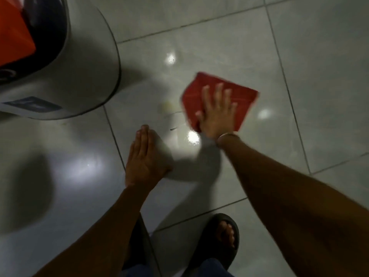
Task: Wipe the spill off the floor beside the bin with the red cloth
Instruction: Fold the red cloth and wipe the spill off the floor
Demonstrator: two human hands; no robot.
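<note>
Glossy tiled floor (229, 33) beside grey bin (83, 62), right hand (216, 114) flat, fingers spread, on red cloth (237, 96), left hand (142, 158) open.

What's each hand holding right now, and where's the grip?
Right hand lies flat, fingers spread, on the near-left part of the red cloth, pressing it to the floor rather than grasping it. Left hand is open, holding nothing.

I see glossy pale grey floor tiles (229, 43), dark thin grout lines (283, 80) running diagonally; bright lamp glare spots (193, 137) on the sheen, soft dark shadows (34, 188) lower left; dim overall light
</note>
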